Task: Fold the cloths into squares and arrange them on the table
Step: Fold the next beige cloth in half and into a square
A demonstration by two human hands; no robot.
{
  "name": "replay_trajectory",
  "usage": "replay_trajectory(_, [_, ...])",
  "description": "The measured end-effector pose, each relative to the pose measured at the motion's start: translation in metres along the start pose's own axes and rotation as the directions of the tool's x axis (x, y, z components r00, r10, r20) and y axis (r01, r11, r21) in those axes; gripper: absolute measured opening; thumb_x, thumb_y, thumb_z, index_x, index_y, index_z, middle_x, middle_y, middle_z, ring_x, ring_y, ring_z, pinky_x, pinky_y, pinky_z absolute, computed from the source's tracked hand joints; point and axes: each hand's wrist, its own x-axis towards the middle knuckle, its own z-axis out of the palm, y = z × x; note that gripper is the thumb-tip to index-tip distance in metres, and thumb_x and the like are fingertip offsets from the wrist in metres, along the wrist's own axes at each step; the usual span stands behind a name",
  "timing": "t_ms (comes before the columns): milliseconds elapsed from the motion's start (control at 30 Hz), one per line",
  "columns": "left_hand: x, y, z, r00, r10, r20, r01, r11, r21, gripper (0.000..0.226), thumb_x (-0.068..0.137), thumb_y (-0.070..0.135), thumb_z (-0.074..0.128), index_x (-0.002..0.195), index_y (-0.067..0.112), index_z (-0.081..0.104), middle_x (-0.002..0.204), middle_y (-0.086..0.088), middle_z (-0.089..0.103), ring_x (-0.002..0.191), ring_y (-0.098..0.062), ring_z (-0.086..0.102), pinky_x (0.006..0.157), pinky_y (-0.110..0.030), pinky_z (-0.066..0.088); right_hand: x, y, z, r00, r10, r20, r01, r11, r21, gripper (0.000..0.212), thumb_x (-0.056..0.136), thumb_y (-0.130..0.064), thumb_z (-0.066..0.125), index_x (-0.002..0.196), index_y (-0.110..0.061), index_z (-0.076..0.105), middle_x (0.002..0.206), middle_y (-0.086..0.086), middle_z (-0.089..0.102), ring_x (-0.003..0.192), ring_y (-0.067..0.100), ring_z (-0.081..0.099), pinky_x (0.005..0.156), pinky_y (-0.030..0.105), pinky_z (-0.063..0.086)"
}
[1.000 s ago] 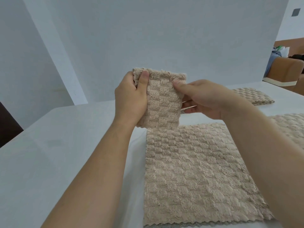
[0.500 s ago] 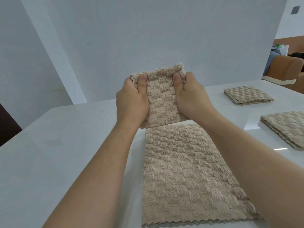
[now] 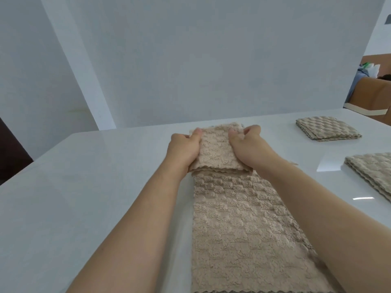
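The white glossy table point(image 3: 84, 187) runs back to a plain pale wall point(image 3: 211, 60). In the middle of it the left hand point(image 3: 184, 149) and the right hand point(image 3: 247, 146) each clasp one side of a folded beige square point(image 3: 218, 153), with thumbs on top and fingers curled round its edges. The square sits at the far end of a flat strip point(image 3: 243, 229) of the same cloth, and its near edge overlaps the strip. It may be resting there or hovering just above; I cannot tell which.

To set it down well, I would keep both sides pinched until the layers lie flat, so the fold does not spring open. I would also line its edges up with the table and keep it off the strip, which probably still needs folding.

There are four cloths: the square, the strip, a folded one point(image 3: 326, 129) at far right, and another point(image 3: 374, 172) cut off by the right edge. There are two hands.
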Motion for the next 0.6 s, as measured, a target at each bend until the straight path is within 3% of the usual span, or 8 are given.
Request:
replay_trajectory(100, [0.0,0.001,-0.006,0.994,-0.078,0.073,0.081,0.996,-0.036,0.041,0.098,0.022,0.054,0.136,0.008,0.046,0.073,-0.003,0.056,0.035,-0.01,0.046,0.037,-0.02,0.036,0.002,0.005,0.004,1.0,-0.017,0.005,0.018,1.0,-0.022,0.047,0.106,-0.038,0.042,0.146,-0.023,0.02,0.062,0.002,0.056,0.051,0.018,0.057,0.05,0.03,0.053])
replay_trajectory(133, [-0.001,0.0,-0.008,0.992,-0.072,0.106,0.076,0.997,-0.033,0.045,0.097,0.015,0.053,0.14,0.015,0.04,0.074,-0.003,0.057,0.036,-0.01,0.046,0.04,-0.022,0.036,0.002,0.006,0.005,0.999,-0.032,0.005,0.033,0.999,-0.029,0.043,0.107,-0.034,0.041,0.145,-0.027,0.023,0.063,0.001,0.053,0.052,0.019,0.055,0.05,0.031,0.055])
replay_trajectory(233, [-0.002,-0.005,-0.012,0.981,-0.018,0.193,0.013,1.0,0.026,0.034,0.098,0.005,0.05,0.127,0.023,0.051,0.074,-0.003,0.059,0.041,-0.011,0.049,0.044,-0.025,0.038,0.005,0.01,0.008,0.999,-0.042,0.02,0.044,0.995,-0.09,0.026,0.107,-0.026,0.04,0.133,-0.032,0.042,0.061,-0.001,0.047,0.048,0.015,0.046,0.042,0.027,0.048])
replay_trajectory(333, [0.003,-0.011,-0.016,0.975,0.031,0.221,-0.059,0.991,0.12,0.028,0.101,0.009,0.053,0.118,0.025,0.068,0.087,0.0,0.065,0.055,-0.012,0.052,0.048,-0.022,0.04,0.006,0.009,0.01,0.998,-0.005,0.058,0.01,0.997,-0.082,0.022,0.107,-0.024,0.042,0.123,-0.028,0.058,0.065,0.001,0.053,0.056,0.017,0.054,0.045,0.029,0.054])
replay_trajectory(400, [0.005,-0.012,-0.019,0.973,0.045,0.225,-0.081,0.985,0.151,0.029,0.101,0.011,0.054,0.122,0.026,0.069,0.089,0.001,0.066,0.053,-0.008,0.054,0.043,-0.017,0.041,0.005,0.007,0.009,0.996,-0.007,0.084,0.013,0.998,-0.067,0.024,0.106,-0.024,0.047,0.127,-0.025,0.06,0.066,0.002,0.056,0.059,0.018,0.056,0.048,0.033,0.058])
replay_trajectory(500, [0.008,-0.012,-0.026,0.974,0.064,0.219,-0.1,0.982,0.159,0.031,0.099,0.014,0.057,0.127,0.025,0.066,0.086,0.001,0.065,0.046,-0.002,0.055,0.044,-0.015,0.042,0.002,0.002,0.01,0.993,-0.022,0.12,0.033,0.995,-0.093,0.032,0.105,-0.024,0.051,0.136,-0.022,0.057,0.065,0.006,0.056,0.058,0.018,0.055,0.046,0.025,0.055])
replay_trajectory(600, [0.011,-0.013,-0.036,0.97,0.081,0.227,-0.122,0.977,0.174,0.032,0.099,0.016,0.058,0.129,0.026,0.066,0.09,0.003,0.063,0.057,-0.008,0.056,0.049,-0.02,0.048,0.002,-0.001,0.019,0.99,-0.04,0.138,0.055,0.993,-0.107,0.038,0.104,-0.024,0.053,0.142,-0.02,0.054,0.063,0.006,0.057,0.058,0.02,0.058,0.058,0.038,0.063])
